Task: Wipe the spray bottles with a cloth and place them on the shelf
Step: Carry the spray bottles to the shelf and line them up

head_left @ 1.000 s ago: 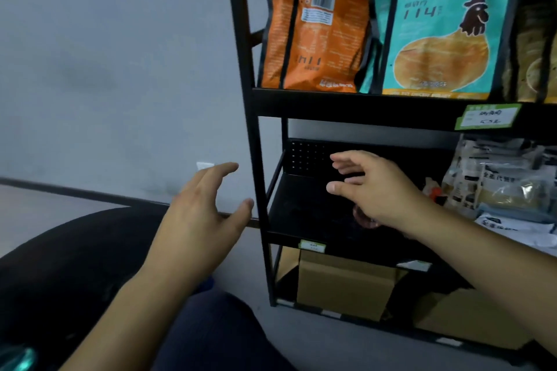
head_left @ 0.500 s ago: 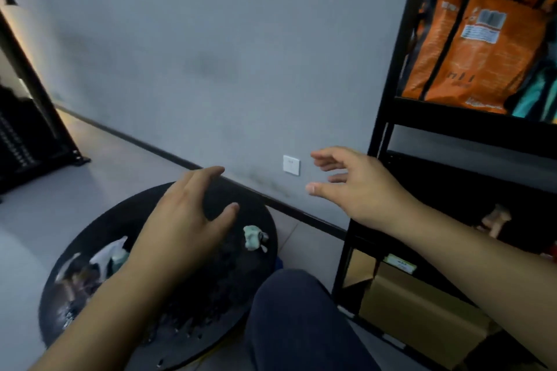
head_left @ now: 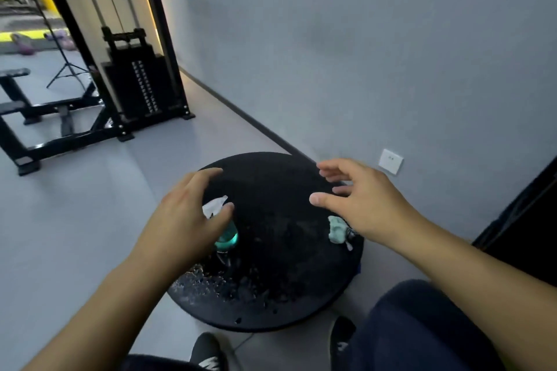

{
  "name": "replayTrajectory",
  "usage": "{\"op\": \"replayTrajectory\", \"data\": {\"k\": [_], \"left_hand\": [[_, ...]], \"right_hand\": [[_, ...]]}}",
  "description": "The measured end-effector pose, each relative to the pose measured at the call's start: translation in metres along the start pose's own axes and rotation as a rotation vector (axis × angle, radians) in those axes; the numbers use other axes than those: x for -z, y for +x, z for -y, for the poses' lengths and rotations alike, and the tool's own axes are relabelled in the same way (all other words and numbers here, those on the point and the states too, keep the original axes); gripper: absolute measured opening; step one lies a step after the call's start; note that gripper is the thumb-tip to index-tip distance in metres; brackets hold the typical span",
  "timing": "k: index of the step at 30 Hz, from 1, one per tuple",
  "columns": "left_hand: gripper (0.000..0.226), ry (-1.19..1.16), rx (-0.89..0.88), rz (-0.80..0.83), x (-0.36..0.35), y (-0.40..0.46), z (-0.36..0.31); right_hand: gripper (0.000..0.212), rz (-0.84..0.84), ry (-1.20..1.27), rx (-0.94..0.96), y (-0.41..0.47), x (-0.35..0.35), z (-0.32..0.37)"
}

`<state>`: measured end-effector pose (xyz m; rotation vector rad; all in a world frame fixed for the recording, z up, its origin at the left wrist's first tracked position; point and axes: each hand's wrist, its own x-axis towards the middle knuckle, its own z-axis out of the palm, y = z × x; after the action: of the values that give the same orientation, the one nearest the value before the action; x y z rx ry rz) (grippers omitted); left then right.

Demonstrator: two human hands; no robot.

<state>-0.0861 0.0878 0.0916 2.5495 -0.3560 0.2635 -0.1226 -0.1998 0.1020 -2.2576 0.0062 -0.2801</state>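
A spray bottle (head_left: 226, 235) with a teal body and a clear white trigger head stands on a round black table (head_left: 271, 190). My left hand (head_left: 180, 220) hovers over it with spread fingers, the thumb beside the trigger head, and holds nothing. A crumpled pale green cloth (head_left: 336, 229) lies near the table's right rim. My right hand (head_left: 361, 202) floats open just above and beside the cloth, not touching it. The shelf (head_left: 530, 220) shows only as a dark edge at the far right.
A black weight machine (head_left: 141, 81) and a bench frame (head_left: 45, 117) stand at the back left on the grey floor. A grey wall with a white socket (head_left: 390, 161) runs behind the table. My knee (head_left: 422, 325) and shoes (head_left: 211, 355) are below the table.
My view has swung left from the shelf to the round table. Both open hands have come over the table, the left above the spray bottle, the right near the cloth.
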Motion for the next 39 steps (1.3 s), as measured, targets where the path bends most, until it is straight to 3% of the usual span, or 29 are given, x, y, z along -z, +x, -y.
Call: {"op": "replayTrajectory", "data": {"k": [18, 22, 27, 35, 39], "left_hand": [[0.056, 0.12, 0.208, 0.169, -0.079, 0.085, 0.11], [0.055, 0.063, 0.241, 0.187, -0.098, 0.094, 0.124], [0.035, -0.032, 0.272, 0.247, -0.107, 0.099, 0.129], [0.048, -0.045, 0.265, 0.28, -0.107, 0.099, 0.136], [0.026, -0.097, 0.189, 0.338, -0.116, 0.095, 0.139]], "right_hand": [[0.053, 0.161, 0.048, -0.014, 0.093, -0.131, -0.054], [0.053, 0.182, 0.018, -0.039, 0.103, -0.141, -0.068], [0.052, 0.17, 0.016, -0.062, 0.112, -0.144, -0.078], [0.051, 0.198, 0.02, -0.055, 0.114, -0.152, -0.075], [0.052, 0.192, 0.029, -0.07, 0.113, -0.15, -0.076]]}}
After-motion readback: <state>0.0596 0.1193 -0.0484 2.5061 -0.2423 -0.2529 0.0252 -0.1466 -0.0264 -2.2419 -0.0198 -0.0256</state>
